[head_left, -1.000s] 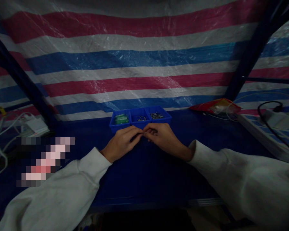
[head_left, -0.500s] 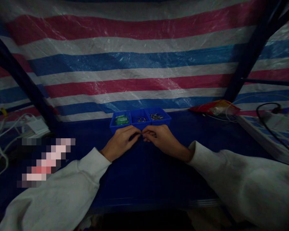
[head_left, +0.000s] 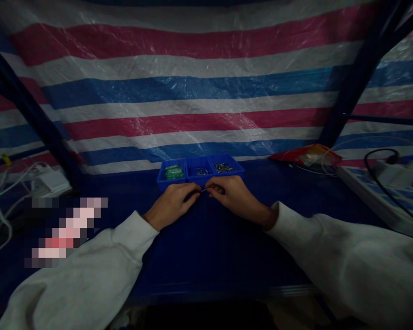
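My left hand [head_left: 177, 201] and my right hand [head_left: 231, 195] meet just in front of a blue three-part tray [head_left: 172, 184]. Both are closed in a pinch, fingertips close together. Between them shows a thin, shiny metal piece [head_left: 203, 190], too small to name; its ends are hidden in the fingers. In the tray's left compartment lie green pieces [head_left: 174, 172] that look wrapped in clear plastic. Several small metal parts [head_left: 202, 171] are in the middle compartment, and a larger heap of slim metal parts [head_left: 223, 168] fills the right one.
The dark blue tabletop [head_left: 199, 256] ends in a front edge below my hands. A red packet [head_left: 308, 154] lies at the back right, near a box [head_left: 371, 197] with a plug and cables. A white adapter [head_left: 53, 181] with cords sits at left. Striped sheeting [head_left: 199, 91] hangs behind.
My right hand has drawn slightly right and up, away from my left fingertips, so more of the thin metal piece shows between them. My left hand has hardly moved.
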Motion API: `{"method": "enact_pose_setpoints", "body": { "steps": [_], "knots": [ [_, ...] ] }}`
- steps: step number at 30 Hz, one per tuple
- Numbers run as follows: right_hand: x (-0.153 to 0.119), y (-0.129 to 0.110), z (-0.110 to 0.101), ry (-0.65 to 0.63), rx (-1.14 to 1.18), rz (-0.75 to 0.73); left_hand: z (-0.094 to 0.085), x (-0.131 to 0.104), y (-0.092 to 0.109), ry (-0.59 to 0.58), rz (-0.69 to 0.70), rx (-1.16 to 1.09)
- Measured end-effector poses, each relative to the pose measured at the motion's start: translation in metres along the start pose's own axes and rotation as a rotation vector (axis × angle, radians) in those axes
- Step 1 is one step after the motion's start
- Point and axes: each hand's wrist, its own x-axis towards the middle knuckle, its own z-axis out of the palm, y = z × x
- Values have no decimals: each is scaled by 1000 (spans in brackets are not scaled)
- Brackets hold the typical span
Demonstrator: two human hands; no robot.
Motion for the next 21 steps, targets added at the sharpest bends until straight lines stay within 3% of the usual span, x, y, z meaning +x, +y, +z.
{"method": "enact_pose_setpoints", "body": {
  "steps": [5, 9, 14, 19, 21],
  "knots": [
    [10, 17, -20, 154, -164, 4, -2, 1, 1, 8, 8, 48],
    [20, 43, -33, 285, -324, 106, -2, 1, 3, -19, 18, 72],
    [22, 56, -34, 180, -448, 88, -2, 0, 1, -57, 7, 79],
    [8, 26, -22, 138, -504, -101, -3, -2, -1, -176, -30, 112],
    [-6, 13, -13, 20, -535, -125, -4, -9, 2, -234, -86, 129]
  ]
}}
